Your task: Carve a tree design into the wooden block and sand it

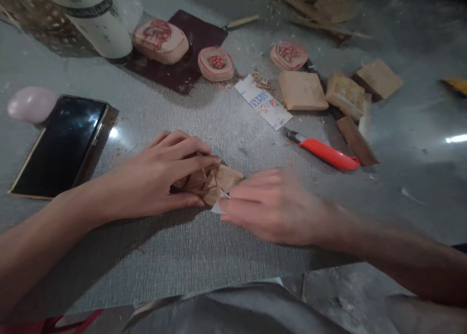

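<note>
My left hand [166, 176] is curled over a small block of pale wood [215, 181] on the grey mat [204, 125], its fingers pressed down on the block's top. My right hand [272, 207] lies just right of the block and is smeared by motion. Its fingertips touch the block's lower corner, where a small white scrap [219, 207] shows. Whether the right hand holds a tool I cannot make out.
An orange utility knife [324, 151] lies right of centre. Behind it lie plain wood blocks [302, 91] and a paper slip [263, 102]. Carved red-marked rounded pieces [216, 63] sit on a dark sheet [199, 35]. A phone [60, 144] and a pink egg shape [31, 104] lie at the left.
</note>
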`<control>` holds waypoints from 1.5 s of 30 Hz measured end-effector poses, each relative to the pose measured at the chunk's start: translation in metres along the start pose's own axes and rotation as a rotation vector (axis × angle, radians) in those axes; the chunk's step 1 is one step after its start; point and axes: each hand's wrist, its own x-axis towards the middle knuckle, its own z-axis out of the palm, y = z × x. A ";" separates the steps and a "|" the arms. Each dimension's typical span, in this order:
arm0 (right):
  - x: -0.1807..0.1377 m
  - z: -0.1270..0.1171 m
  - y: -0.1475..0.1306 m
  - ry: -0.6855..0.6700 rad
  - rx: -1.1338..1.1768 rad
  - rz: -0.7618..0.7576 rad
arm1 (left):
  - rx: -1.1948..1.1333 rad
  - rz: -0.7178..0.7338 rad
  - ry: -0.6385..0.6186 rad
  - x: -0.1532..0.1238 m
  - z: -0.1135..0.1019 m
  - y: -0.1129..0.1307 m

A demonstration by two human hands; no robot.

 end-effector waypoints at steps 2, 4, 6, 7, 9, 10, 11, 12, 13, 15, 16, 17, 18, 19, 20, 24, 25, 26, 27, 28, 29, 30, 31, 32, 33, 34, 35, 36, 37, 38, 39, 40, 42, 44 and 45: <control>0.001 -0.001 0.000 0.006 -0.026 0.016 | 0.002 -0.002 -0.008 0.000 -0.001 0.000; 0.002 -0.003 0.001 0.023 -0.094 0.064 | 0.002 -0.009 -0.019 0.000 -0.001 0.000; 0.003 -0.005 0.002 0.000 -0.091 0.032 | -0.011 -0.012 -0.012 0.000 -0.001 0.000; 0.004 -0.005 0.003 -0.010 -0.081 0.010 | -0.021 -0.017 -0.010 0.000 -0.001 0.001; 0.004 -0.006 0.003 -0.011 -0.077 0.008 | -0.037 -0.028 -0.004 0.001 -0.001 0.001; 0.005 -0.006 0.003 0.001 -0.096 0.027 | -0.038 -0.031 -0.003 0.002 -0.001 0.001; 0.005 -0.005 0.003 0.008 -0.113 0.053 | -0.035 -0.030 -0.008 0.002 -0.001 0.001; 0.005 -0.005 0.003 0.018 -0.124 0.041 | -0.027 -0.029 -0.016 0.002 -0.002 0.002; 0.005 -0.005 0.003 0.002 -0.100 -0.001 | -0.016 -0.028 -0.024 0.003 -0.002 0.002; 0.005 -0.005 0.003 -0.018 -0.093 -0.044 | 0.015 -0.028 -0.028 0.003 -0.002 0.003; 0.005 -0.005 0.003 -0.018 -0.116 -0.031 | 0.033 -0.032 -0.027 0.003 -0.003 0.003; 0.005 -0.005 0.004 -0.015 -0.142 -0.018 | 0.048 -0.031 -0.022 0.003 -0.003 0.003; 0.005 -0.005 0.004 -0.006 -0.163 -0.012 | 0.057 -0.025 -0.014 0.003 -0.004 0.003; 0.005 -0.005 0.005 -0.010 -0.162 -0.025 | 0.062 -0.016 -0.023 0.003 -0.004 0.003; 0.005 -0.005 0.005 -0.014 -0.138 -0.050 | 0.062 -0.004 -0.026 0.003 -0.005 0.003; 0.004 -0.003 0.006 -0.019 -0.101 -0.023 | 0.077 -0.022 -0.053 0.004 -0.009 0.006; 0.004 -0.003 0.006 -0.015 -0.098 0.001 | 0.085 -0.031 -0.069 0.005 -0.010 0.007; 0.004 -0.003 0.006 -0.012 -0.078 0.010 | 0.085 -0.027 -0.072 0.005 -0.011 0.007; 0.003 -0.002 0.006 -0.008 -0.053 0.011 | 0.084 -0.029 -0.092 0.005 -0.011 0.008; 0.003 -0.003 0.005 -0.009 -0.040 0.014 | 0.078 -0.017 -0.102 0.005 -0.011 0.008; 0.003 -0.003 0.005 -0.011 -0.045 0.020 | 0.066 -0.011 -0.075 0.005 -0.011 0.008; 0.003 -0.003 0.005 -0.011 -0.076 0.032 | 0.063 -0.030 -0.081 0.005 -0.010 0.008; 0.004 -0.004 0.004 -0.017 -0.112 0.045 | 0.057 -0.029 -0.060 0.005 -0.010 0.008; 0.004 -0.005 0.004 -0.021 -0.134 0.050 | 0.055 -0.046 -0.065 0.005 -0.009 0.007; 0.005 -0.005 0.004 -0.023 -0.136 0.046 | 0.051 -0.055 -0.073 0.005 -0.008 0.007; 0.005 -0.006 0.003 -0.023 -0.124 0.036 | 0.044 -0.054 -0.073 0.004 -0.008 0.006; 0.006 -0.006 0.003 -0.024 -0.109 0.028 | 0.038 -0.058 -0.079 0.004 -0.007 0.006; 0.006 -0.006 0.004 -0.022 -0.101 0.027 | 0.034 -0.052 -0.074 0.004 -0.007 0.006; 0.006 -0.006 0.004 -0.014 -0.117 0.037 | 0.033 -0.048 -0.067 0.005 -0.008 0.006; 0.006 -0.005 0.004 -0.009 -0.131 0.045 | 0.035 -0.047 -0.068 0.005 -0.008 0.007; 0.006 -0.005 0.004 -0.010 -0.142 0.051 | 0.039 -0.051 -0.076 0.005 -0.009 0.008; 0.006 -0.005 0.004 -0.018 -0.119 0.038 | 0.042 -0.061 -0.094 0.006 -0.009 0.009; 0.006 -0.005 0.003 -0.031 -0.074 0.014 | 0.047 -0.066 -0.120 0.006 -0.011 0.011; 0.006 -0.005 0.003 -0.041 -0.104 0.040 | 0.059 -0.032 -0.080 0.006 -0.011 0.012; 0.006 -0.006 0.003 -0.036 -0.130 0.053 | 0.076 -0.048 -0.101 0.006 -0.011 0.012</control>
